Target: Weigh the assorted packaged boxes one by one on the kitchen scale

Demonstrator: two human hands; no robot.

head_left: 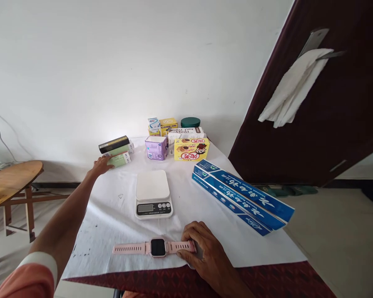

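Observation:
My left hand (102, 165) reaches far across the table and rests its fingers on a pale green box (120, 159), the lowest of a small stack with a dark box (114, 144) on top. My right hand (205, 250) lies near the front edge, fingers curled over the right end of a pink smartwatch (154, 247) that lies flat with its strap stretched out. A white digital kitchen scale (153, 193) stands between the two hands, with nothing on its plate.
Two long blue boxes (240, 196) lie diagonally at the right. At the back stand a purple pack (156, 148), a yellow snack box (191, 150), further cartons and a green-lidded jar (190, 122). A wooden table (9, 180) is at left, a dark door (323, 107) at right.

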